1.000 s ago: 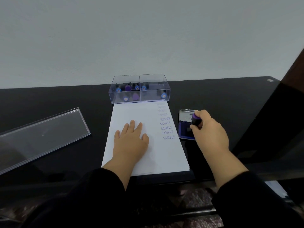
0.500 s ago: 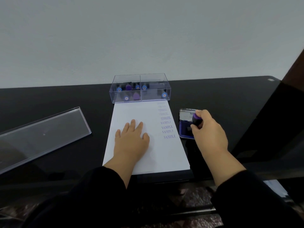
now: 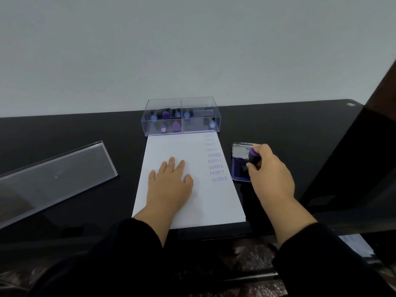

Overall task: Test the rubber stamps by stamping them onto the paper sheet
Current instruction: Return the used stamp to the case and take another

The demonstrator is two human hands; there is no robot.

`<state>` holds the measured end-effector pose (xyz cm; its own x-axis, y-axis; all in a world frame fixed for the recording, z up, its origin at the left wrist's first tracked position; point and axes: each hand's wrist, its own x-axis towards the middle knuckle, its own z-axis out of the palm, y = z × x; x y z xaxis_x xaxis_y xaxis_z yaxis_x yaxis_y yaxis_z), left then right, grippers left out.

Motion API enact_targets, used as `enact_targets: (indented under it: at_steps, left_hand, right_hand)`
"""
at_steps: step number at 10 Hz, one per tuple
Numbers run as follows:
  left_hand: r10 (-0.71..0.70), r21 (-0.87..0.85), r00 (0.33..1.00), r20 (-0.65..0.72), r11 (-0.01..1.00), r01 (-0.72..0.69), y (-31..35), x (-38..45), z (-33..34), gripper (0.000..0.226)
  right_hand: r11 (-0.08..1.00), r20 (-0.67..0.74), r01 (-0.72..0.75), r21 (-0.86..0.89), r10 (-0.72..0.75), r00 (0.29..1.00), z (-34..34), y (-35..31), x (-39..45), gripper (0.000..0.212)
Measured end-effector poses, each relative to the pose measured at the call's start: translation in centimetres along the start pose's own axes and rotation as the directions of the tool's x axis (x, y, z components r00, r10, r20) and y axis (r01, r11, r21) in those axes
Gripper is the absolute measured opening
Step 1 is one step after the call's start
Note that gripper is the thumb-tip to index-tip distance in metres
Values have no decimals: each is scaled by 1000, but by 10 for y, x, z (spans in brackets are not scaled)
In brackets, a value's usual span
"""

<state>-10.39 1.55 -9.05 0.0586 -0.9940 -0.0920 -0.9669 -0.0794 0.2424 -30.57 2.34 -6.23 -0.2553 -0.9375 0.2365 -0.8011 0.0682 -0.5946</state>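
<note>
Purple prints are filling the paper sheet [image 3: 171, 146]; right hand [image 3: 271, 174] is gripping a stamp [image 3: 254, 157] on the ink pad [image 3: 240, 171], left hand [image 3: 170, 183] pressing flat, more stamps [image 3: 165, 122] waiting.

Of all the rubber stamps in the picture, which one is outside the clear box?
The purple-topped stamp gripped by the right hand over the ink pad. All the other stamps sit inside the clear box beyond the paper sheet.

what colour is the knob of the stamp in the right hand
Purple, above a dark body; the stamp held by the right hand shows in the head view.
</note>
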Motion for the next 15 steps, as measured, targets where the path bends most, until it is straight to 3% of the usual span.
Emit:
enact_targets:
  at_steps: [3, 7, 15]
  left_hand:
    - [-1, -19, 1000, 0, 1000, 1, 0, 1, 0, 55]
    - [13, -35, 1000, -16, 999, -14, -2, 0, 1, 55]
    - [18, -35, 1000, -21, 999, -19, -3, 1, 3, 55]
  right_hand:
    - [991, 50, 71, 112, -77, 996, 0, -10, -12, 28]
    - [981, 148, 174, 82, -185, 972, 12, -25, -34, 33]
    - [986, 159, 164, 7, -163, 974, 20, -28, -39, 28]
